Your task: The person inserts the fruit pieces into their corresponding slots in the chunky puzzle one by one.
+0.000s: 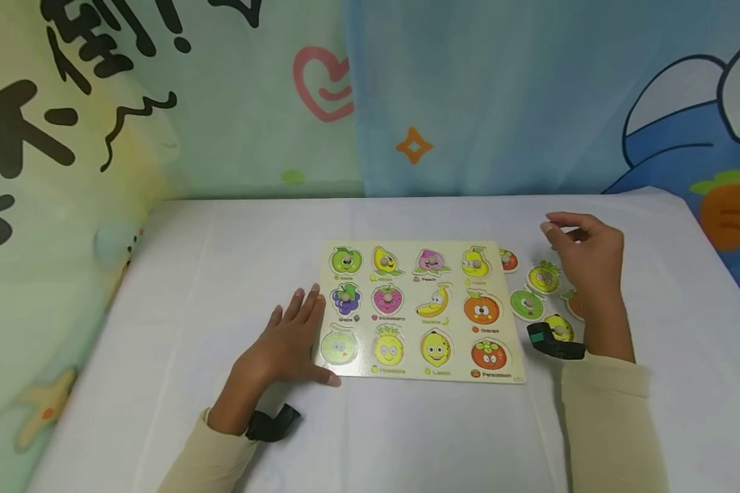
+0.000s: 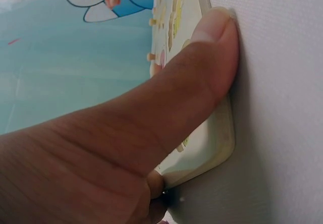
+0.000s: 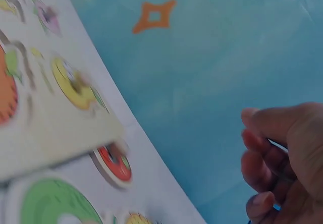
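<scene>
A cream fruit puzzle board [image 1: 456, 325] lies flat on the table. Knobbed pieces such as the apple [image 1: 346, 260], peach [image 1: 430, 261] and pear [image 1: 475, 263] sit in its upper part. My left hand [image 1: 288, 335] rests against the board's left edge, fingers extended, thumb [image 2: 217, 57] along the near edge. Right of the board, my right hand [image 1: 588, 250] hovers above the table with loosely bent fingers; nothing shows between them. Below it lie loose pieces: a pineapple [image 1: 544, 277], a green round one [image 1: 527, 305], a lemon [image 1: 561, 327] and others.
A red piece [image 3: 115, 166] lies partly beneath the board's right edge. Another loose piece [image 1: 572, 303] is half hidden by my right wrist. White cloth covers the table [image 1: 407, 438], and a printed curtain [image 1: 499, 103] stands behind its far edge.
</scene>
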`<state>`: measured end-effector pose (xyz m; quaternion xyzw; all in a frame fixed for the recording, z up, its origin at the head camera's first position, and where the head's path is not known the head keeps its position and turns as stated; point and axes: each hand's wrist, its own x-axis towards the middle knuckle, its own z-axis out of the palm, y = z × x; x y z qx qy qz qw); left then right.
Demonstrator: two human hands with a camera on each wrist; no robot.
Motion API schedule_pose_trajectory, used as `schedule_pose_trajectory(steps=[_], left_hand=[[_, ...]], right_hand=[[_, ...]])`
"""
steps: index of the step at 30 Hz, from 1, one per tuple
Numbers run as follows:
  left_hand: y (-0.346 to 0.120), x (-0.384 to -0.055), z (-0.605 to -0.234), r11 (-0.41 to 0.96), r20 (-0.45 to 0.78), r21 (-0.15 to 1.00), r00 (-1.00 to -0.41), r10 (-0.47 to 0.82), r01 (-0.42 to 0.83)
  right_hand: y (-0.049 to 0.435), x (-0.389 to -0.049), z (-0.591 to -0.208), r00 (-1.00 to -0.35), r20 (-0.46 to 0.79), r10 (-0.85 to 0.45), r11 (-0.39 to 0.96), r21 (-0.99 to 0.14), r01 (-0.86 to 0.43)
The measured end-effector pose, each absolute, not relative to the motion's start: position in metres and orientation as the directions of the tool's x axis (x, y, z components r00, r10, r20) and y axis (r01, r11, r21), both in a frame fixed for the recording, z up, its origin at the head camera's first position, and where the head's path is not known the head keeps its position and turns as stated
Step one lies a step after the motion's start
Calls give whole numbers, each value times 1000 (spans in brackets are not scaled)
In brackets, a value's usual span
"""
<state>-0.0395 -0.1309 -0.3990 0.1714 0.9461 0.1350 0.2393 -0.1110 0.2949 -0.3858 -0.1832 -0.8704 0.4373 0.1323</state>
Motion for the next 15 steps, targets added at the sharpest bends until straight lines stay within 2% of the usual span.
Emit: schedule_pose_trajectory(steps=[8, 15], left_hand=[[-130, -38, -398, 900, -391, 346, -832, 394, 263], [-132, -38, -397, 905, -389, 332, -836, 387, 265]], right_hand=[[345, -112, -398, -794, -61, 605, 442, -803, 398], [380, -109, -406, -713, -214, 668, 188, -878, 440]])
